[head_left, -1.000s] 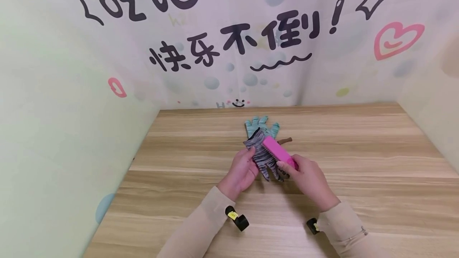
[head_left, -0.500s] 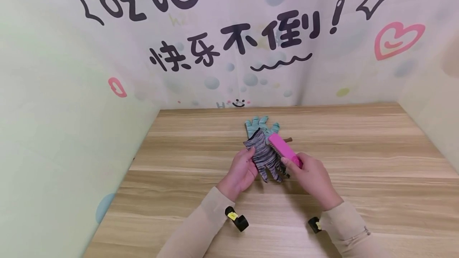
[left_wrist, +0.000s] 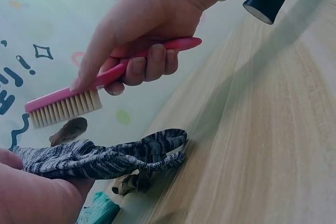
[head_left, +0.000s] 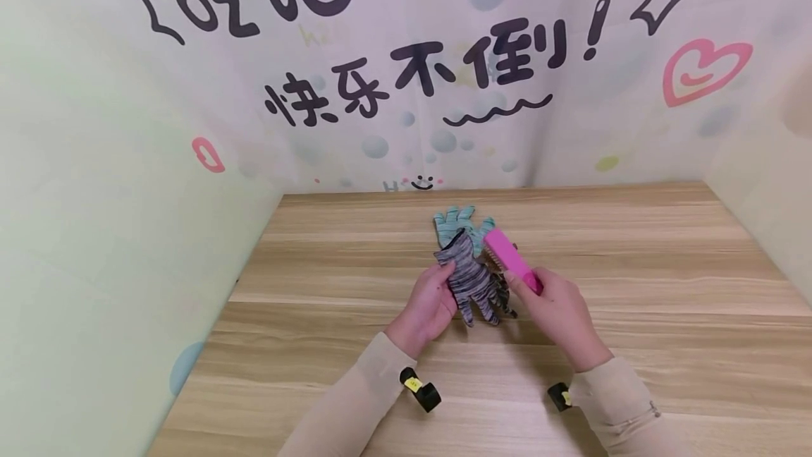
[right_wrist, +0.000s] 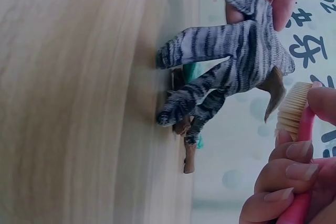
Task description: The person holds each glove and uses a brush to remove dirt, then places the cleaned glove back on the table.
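My left hand [head_left: 431, 305] holds a grey-and-black striped knit glove [head_left: 469, 277], thumb on top near the cuff, its fingers hanging toward me. My right hand [head_left: 561, 312] grips a pink-handled brush [head_left: 510, 259] with pale bristles [left_wrist: 65, 109] facing down. In the left wrist view the brush is above the glove, apart from it. A brown, leaf-like piece [right_wrist: 273, 92] sticks out from the glove's edge, close to the bristles. The palm side of the glove is partly hidden by the left hand.
A teal striped glove [head_left: 447, 224] lies on the wooden table [head_left: 317, 259] just behind the held glove. Brown, twig-like pieces [left_wrist: 131, 182] lie under the held glove. A printed white cloth [head_left: 355, 147] stands at the table's back, with pale walls at the sides.
My right hand has moved the brush rightward and slightly away, off the glove's surface. The held glove has shifted a little and its fingers hang slightly lower.
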The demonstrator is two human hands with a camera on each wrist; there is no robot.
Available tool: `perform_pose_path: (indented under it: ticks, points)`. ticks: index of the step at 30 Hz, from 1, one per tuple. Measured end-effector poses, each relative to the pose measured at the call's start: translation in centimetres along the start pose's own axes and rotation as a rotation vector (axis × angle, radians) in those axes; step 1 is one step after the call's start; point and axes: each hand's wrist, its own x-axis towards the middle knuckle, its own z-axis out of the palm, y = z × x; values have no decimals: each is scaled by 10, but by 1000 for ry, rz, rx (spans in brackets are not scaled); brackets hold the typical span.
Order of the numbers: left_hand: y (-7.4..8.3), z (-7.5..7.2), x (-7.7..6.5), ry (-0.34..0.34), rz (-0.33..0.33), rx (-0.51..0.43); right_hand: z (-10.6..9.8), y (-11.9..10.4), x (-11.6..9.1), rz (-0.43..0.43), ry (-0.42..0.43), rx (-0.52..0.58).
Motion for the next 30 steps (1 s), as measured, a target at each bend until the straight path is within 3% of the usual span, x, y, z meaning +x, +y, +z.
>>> perform_pose_path:
  ticks: [17,26,30]
  points:
    - [-4,7,3,4,-13,104,8,-14,-3,-39,-23,20]
    - [-7,17,9,-63,-25,-1,7,-14,0,-36,-23,4]
    - [-12,18,10,-43,-17,-15,6,-10,-1,-31,-29,1]
